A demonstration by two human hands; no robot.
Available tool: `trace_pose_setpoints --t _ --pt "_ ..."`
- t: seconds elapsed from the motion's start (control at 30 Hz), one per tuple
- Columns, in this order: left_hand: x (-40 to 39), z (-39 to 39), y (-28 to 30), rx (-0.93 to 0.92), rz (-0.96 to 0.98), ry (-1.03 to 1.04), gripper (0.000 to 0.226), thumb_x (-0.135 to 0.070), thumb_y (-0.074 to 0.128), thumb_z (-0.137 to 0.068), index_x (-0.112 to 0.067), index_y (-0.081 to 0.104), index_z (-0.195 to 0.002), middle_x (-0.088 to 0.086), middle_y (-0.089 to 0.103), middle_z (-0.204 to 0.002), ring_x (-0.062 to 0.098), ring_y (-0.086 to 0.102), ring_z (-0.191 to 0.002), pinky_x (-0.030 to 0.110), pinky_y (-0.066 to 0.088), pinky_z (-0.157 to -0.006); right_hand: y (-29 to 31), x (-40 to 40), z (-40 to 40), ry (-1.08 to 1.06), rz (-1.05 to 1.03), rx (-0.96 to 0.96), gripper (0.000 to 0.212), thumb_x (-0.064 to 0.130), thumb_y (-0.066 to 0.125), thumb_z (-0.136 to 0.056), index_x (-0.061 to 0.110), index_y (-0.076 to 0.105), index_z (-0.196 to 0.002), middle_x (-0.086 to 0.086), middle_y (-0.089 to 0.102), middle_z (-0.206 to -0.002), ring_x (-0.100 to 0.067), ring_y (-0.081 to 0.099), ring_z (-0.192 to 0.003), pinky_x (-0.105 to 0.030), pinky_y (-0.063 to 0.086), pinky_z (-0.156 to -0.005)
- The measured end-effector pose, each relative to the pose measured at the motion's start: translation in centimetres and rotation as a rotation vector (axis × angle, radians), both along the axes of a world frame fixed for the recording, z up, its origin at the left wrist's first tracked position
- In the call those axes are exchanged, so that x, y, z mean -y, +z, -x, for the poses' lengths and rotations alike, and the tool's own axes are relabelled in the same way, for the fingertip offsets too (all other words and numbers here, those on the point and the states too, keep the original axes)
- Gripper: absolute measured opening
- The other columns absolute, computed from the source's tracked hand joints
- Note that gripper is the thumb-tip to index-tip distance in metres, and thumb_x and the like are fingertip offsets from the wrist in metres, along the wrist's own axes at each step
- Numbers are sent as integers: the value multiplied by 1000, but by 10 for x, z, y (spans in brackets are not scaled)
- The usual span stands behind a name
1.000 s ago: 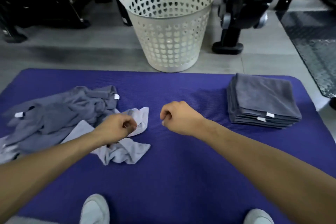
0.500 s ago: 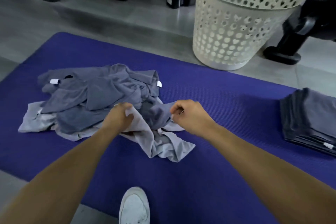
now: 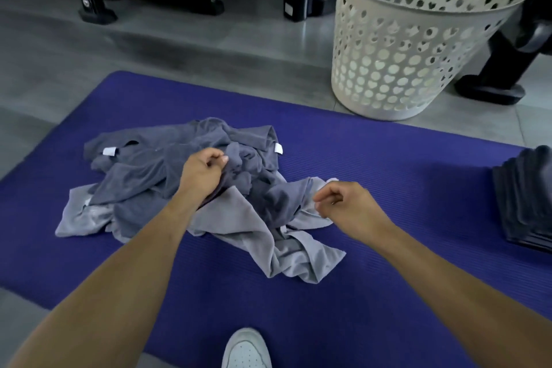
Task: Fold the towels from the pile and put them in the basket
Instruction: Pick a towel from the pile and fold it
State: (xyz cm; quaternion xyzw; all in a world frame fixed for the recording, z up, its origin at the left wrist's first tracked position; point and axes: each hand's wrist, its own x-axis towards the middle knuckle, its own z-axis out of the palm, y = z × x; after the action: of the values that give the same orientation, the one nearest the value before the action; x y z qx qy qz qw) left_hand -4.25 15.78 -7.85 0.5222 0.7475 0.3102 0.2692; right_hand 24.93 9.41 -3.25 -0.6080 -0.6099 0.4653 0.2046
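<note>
two hands at the crumpled towel pile

a loose heap of soft dark grey and pale grey towels (image 3: 155, 185) lies crumpled on a ribbed purple foam mat (image 3: 388, 182) over grey floor tiles. the left hand (image 3: 203, 173) pinches a dark grey fold on top of the heap; the right hand (image 3: 346, 203) pinches a pale grey edge. one white plastic basket with heart-shaped holes (image 3: 412, 48) stands on the floor beyond the mat. one stack of folded dark grey towels (image 3: 525, 197) sits at the mat's right edge. one white shoe (image 3: 246, 349) shows below.

Head view looks steeply down, close over mat (image 3: 388, 164)
</note>
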Motion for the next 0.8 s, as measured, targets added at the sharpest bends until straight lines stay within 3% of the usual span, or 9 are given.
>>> trace_pose_setpoints --t 0.1,0.27,0.37,0.4,0.47,0.53,0.6,0.7,0.8 --pt "10 -18 57 -21 -79 -193 11 -11 56 -99 -12 60 -89 2 59 -71 12 50 -61 14 39 -58 27 9 -7 -8 -29 -5 14 8 63 -90 20 69 -89 -2 73 -85 -17 68 -76 -22 54 -66" --pt "47 -54 164 -73 -131 -517 24 -6 57 -97 -25 61 -82 -7 65 -79 -3 57 -70 8 41 -70 85 24 -20 -20 -139 -95 13 7 67 -87 19 70 -89 8 68 -71 1 61 -66 -17 48 -66" --pt "82 -87 225 -50 -184 -639 19 -5 58 -96 -19 66 -86 -5 67 -80 -2 57 -72 10 44 -72 125 48 -33 -4 -220 -159 11 12 71 -86 17 71 -95 10 69 -76 4 57 -58 -9 42 -57" --pt "92 -99 241 -43 -201 -673 18 -5 59 -96 -18 68 -86 -4 68 -81 -1 57 -73 12 45 -73 137 57 -39 7 -247 -173 15 14 73 -84 18 71 -99 8 70 -83 3 59 -61 -10 43 -56" --pt "111 -124 266 -28 -232 -732 20 -4 60 -95 -19 68 -84 -7 68 -79 -1 57 -73 13 45 -72 159 75 -54 49 -323 -163 31 20 78 -82 22 69 -111 9 70 -101 -4 65 -81 -16 50 -71" --pt "128 -152 286 12 -258 -769 23 -2 60 -95 -21 67 -82 -13 66 -75 -3 56 -71 12 44 -72 178 93 -76 91 -405 -88 49 26 78 -81 26 61 -128 12 62 -119 -6 61 -101 -12 47 -82" --pt "142 -179 302 89 -286 -800 25 -1 59 -95 -20 67 -81 -15 65 -74 -2 56 -72 12 44 -73 192 111 -101 96 -453 7 59 30 77 -83 27 54 -137 14 54 -126 -6 55 -110 -7 40 -82" --pt "158 -216 318 194 -309 -837 28 -2 58 -96 -22 68 -79 -16 66 -73 -3 56 -70 11 44 -70 203 131 -144 80 -442 93 40 34 74 -85 26 63 -122 15 58 -115 -6 54 -108 -12 38 -80" --pt "166 -251 326 225 -309 -893 28 -5 59 -96 -24 69 -79 -14 67 -74 0 56 -70 13 45 -70 209 152 -185 44 -415 94 22 34 67 -88 12 64 -85 7 60 -82 -5 52 -79 -23 41 -70"
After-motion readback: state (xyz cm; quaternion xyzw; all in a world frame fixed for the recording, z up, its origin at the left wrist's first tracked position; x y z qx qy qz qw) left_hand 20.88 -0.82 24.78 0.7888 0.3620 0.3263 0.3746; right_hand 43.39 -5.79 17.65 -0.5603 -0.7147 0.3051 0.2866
